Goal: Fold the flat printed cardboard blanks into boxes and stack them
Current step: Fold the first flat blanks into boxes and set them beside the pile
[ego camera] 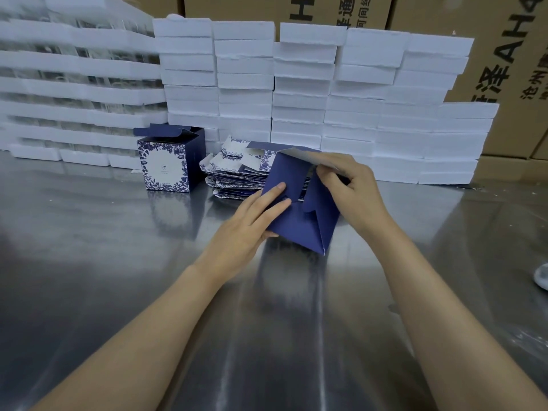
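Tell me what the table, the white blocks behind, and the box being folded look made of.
Table: likely stainless steel; brushed sheen, blurred reflections. White blocks: probably foam; matte, with rough, crumbly edges. Box being folded: thin printed card; matte navy outside, pale inside, crisp creases.

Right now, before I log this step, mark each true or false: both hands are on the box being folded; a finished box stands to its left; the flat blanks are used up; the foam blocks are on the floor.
1. Both hands are on the box being folded. True: the left hand and right hand hold the blue box.
2. A folded box stands to its left. True: the printed box stands upright, top flap open.
3. The flat blanks are used up. False: a pile of blanks remains.
4. The foam blocks are on the floor. False: the foam blocks are stacked on the metal table.
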